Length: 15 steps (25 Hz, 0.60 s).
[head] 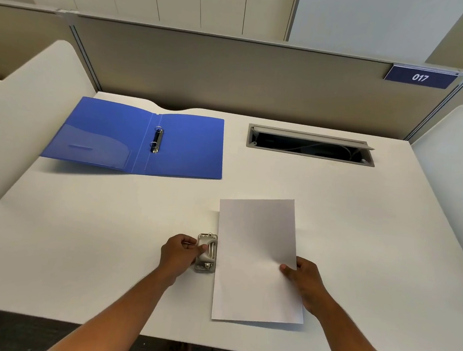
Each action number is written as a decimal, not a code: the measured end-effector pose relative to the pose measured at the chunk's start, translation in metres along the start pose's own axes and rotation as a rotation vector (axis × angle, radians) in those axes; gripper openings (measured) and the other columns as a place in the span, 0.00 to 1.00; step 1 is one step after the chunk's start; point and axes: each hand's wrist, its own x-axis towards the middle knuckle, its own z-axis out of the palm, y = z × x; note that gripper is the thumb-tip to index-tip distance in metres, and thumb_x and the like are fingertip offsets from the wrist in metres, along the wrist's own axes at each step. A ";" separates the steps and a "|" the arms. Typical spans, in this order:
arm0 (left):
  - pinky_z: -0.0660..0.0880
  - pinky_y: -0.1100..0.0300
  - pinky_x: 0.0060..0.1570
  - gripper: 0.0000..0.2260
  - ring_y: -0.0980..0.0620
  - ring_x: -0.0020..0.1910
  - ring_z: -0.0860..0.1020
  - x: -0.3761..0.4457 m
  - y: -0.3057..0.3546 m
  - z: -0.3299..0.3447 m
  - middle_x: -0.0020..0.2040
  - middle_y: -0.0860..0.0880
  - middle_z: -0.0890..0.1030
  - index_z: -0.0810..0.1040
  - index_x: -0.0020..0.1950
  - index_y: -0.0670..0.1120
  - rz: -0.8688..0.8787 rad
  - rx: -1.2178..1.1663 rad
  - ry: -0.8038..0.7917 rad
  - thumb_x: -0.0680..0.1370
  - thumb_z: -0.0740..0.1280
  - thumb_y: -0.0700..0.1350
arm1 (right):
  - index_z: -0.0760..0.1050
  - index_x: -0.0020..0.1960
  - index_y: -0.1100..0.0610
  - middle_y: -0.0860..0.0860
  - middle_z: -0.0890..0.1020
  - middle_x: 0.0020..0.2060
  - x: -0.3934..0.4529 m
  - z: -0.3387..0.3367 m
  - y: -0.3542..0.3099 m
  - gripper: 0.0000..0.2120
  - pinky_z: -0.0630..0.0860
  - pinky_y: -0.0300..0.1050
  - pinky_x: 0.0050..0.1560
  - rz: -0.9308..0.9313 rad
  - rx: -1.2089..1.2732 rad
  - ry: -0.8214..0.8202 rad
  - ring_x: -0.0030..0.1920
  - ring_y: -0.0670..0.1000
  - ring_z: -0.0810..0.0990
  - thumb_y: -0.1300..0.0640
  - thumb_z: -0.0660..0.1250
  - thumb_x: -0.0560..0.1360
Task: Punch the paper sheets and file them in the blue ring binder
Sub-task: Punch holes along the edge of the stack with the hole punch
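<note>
White desk (78, 246): left hand (178, 253) fingers closed on hole punch (206, 253), right hand (303, 282) fingers pinching paper sheets (257, 250).

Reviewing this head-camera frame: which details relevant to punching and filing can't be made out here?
- Sheet count: the paper shows only its top face, so the number of sheets is unclear.
- Paper edge inside the hole punch: hidden by the punch body, so insertion depth and any holes are unknown.
- Left hand grip: fingers cover the punch's left side.
- Ring binder rings: too small to tell open from closed.
- Right hand: fingertips hidden beneath the paper.
</note>
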 end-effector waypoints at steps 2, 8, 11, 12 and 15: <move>0.83 0.46 0.48 0.16 0.44 0.44 0.86 -0.001 0.001 0.000 0.43 0.46 0.86 0.81 0.47 0.44 -0.004 -0.003 -0.003 0.65 0.82 0.47 | 0.84 0.53 0.59 0.56 0.88 0.46 0.000 -0.001 0.001 0.06 0.83 0.49 0.45 0.003 0.002 -0.008 0.43 0.57 0.86 0.64 0.72 0.77; 0.83 0.45 0.48 0.17 0.43 0.45 0.86 -0.002 0.002 -0.001 0.42 0.46 0.87 0.82 0.46 0.44 -0.016 0.003 -0.012 0.64 0.83 0.47 | 0.85 0.52 0.59 0.56 0.89 0.45 0.001 0.004 0.003 0.06 0.82 0.49 0.44 0.005 -0.019 0.019 0.43 0.57 0.86 0.64 0.72 0.76; 0.83 0.46 0.48 0.17 0.43 0.44 0.86 -0.003 0.004 -0.001 0.43 0.46 0.86 0.82 0.47 0.44 -0.020 0.001 -0.018 0.64 0.83 0.47 | 0.85 0.51 0.58 0.55 0.88 0.44 0.001 0.006 0.003 0.06 0.82 0.48 0.44 -0.002 -0.026 0.034 0.42 0.57 0.86 0.64 0.72 0.76; 0.83 0.46 0.48 0.17 0.44 0.43 0.85 -0.003 0.004 -0.001 0.43 0.46 0.86 0.82 0.47 0.44 -0.020 0.001 -0.021 0.64 0.83 0.48 | 0.85 0.51 0.58 0.55 0.88 0.44 0.001 0.006 0.003 0.05 0.82 0.48 0.44 -0.002 -0.024 0.042 0.42 0.57 0.86 0.64 0.72 0.76; 0.83 0.46 0.48 0.17 0.47 0.39 0.84 -0.004 0.004 -0.001 0.43 0.45 0.86 0.82 0.47 0.44 -0.017 -0.006 -0.023 0.64 0.83 0.47 | 0.84 0.51 0.58 0.55 0.88 0.45 0.000 0.006 0.005 0.06 0.84 0.51 0.47 -0.001 -0.002 0.062 0.44 0.58 0.86 0.64 0.72 0.76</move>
